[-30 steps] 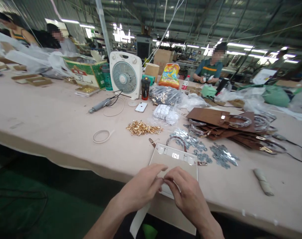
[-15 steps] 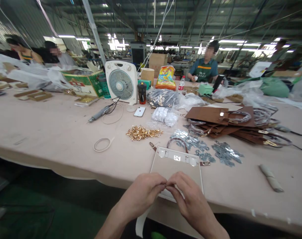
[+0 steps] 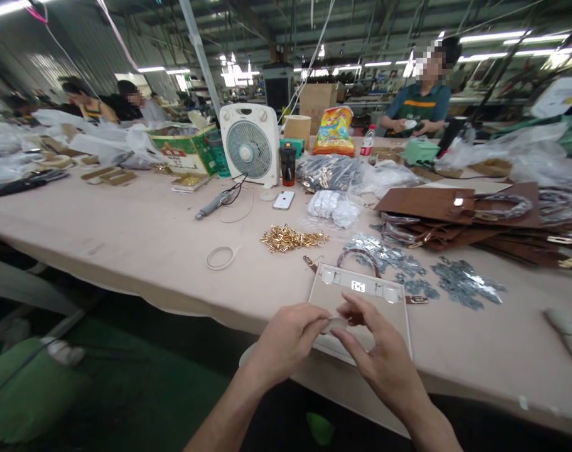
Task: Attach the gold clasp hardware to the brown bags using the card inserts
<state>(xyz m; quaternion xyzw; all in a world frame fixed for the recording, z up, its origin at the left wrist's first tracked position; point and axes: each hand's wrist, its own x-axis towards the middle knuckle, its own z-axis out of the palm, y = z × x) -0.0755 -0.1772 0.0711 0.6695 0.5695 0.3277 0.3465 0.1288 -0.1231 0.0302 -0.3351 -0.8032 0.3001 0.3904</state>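
A beige bag panel [image 3: 361, 300] with a brown handle and metal fittings lies at the near table edge. Both my hands hover over its near end. My left hand [image 3: 288, 342] pinches a small pale piece [image 3: 335, 324] between thumb and fingers. My right hand [image 3: 382, 358] touches the same piece with thumb and forefinger, its other fingers spread. What the piece is I cannot make out.
Gold fittings [image 3: 290, 238] and silver metal plates [image 3: 459, 284] lie beyond the panel. Brown bag panels [image 3: 450, 210] are stacked at right. A white fan [image 3: 250, 147], a phone [image 3: 284, 199], an electric screwdriver [image 3: 213, 205] and a tape ring [image 3: 220, 257] sit further back. Other people work across the table.
The camera has swung left and down. My hands lifted slightly off the panel, and my right fingers have opened out while both still meet at the small pale piece.
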